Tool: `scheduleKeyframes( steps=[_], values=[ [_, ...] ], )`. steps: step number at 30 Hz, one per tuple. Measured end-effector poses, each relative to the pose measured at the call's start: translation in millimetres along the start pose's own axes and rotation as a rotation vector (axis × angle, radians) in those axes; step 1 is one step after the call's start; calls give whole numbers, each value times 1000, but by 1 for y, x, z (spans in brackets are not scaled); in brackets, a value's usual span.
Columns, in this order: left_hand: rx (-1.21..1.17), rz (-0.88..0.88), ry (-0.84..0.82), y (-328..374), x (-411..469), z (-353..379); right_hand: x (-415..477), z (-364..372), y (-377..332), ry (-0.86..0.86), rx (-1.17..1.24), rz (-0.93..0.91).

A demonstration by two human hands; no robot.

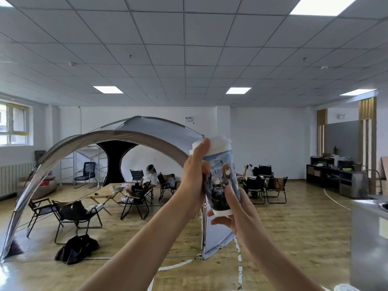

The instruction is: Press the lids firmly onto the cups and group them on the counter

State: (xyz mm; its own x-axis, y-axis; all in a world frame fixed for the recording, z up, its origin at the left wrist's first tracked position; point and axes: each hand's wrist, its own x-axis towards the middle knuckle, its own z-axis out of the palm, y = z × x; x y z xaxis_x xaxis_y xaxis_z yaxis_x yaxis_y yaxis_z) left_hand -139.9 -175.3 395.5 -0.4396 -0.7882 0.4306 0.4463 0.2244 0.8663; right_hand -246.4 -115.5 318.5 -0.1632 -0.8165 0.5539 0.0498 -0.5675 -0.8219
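Note:
I hold a tall paper cup (222,181) with printed cartoon figures up in front of me, well above the floor. A white lid (218,144) sits on its top. My left hand (194,177) wraps the cup's left side, its thumb reaching up against the lid's rim. My right hand (235,208) grips the cup's lower part and base, thumb on the front. No other cups are in view.
A grey counter (367,238) stands at the right edge, with something white (344,287) at the bottom edge. A large tent (117,156), folding chairs (134,198), a low table (109,192) and seated people (147,179) fill the room beyond.

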Motion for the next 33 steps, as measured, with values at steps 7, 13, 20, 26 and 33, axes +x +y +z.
scheduleKeyframes(
  steps=[7, 13, 20, 26, 33],
  values=[
    [-117, 13, -130, -5, 3, -2, -2, -6, 2, 11, 73, -1],
    [25, 86, -22, -12, 7, 2, -1, -10, 9, 37, -83, -43],
    [17, 46, -127, -8, 8, 0, -3, -16, 6, -44, 81, -10],
    [-6, 63, -114, -14, -1, 6, -4, -15, 3, 68, 96, -30],
    [9, 11, -57, -15, 3, 11, -4, -18, 3, 81, 149, 22]
  ],
)
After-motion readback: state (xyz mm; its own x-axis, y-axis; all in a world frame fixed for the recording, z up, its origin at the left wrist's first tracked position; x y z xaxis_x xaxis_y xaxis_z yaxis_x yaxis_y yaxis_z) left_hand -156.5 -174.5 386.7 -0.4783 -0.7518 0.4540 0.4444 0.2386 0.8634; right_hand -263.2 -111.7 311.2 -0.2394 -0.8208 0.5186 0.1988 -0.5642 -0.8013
